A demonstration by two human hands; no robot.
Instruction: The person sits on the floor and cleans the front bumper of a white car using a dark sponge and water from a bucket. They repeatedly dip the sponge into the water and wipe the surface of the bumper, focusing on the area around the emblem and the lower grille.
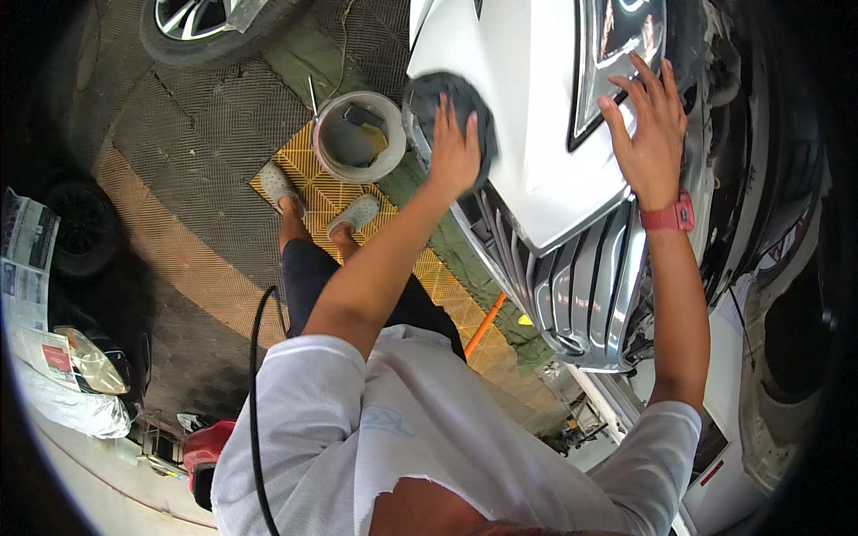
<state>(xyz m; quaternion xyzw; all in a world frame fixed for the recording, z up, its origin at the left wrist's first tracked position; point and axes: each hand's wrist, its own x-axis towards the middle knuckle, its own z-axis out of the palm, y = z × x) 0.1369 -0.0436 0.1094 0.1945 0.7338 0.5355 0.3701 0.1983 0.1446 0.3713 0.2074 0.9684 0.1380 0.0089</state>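
Observation:
My left hand (pixel 454 156) lies with its fingers stretched out over a dark grey patch that looks like a cloth (pixel 478 103), against the white car bumper (pixel 541 116). The patch's edges are a little blurred, and its underside is hidden. Farther right, my right hand (pixel 651 134), fingers spread, rests at the border of the bumper and the headlight (pixel 615 67); nothing shows in it. A red watch (pixel 668 214) circles that wrist. Below the bumper's white part sits the chrome-barred grille (pixel 585 277).
A round grey bucket (pixel 323 152) with a dark piece and a yellowish piece inside stands by my feet, left of the bumper. A wheel (pixel 192 31) lies at the upper left. An orange bar (pixel 485 323) leans below the grille. A black hose (pixel 254 402) runs past my left side.

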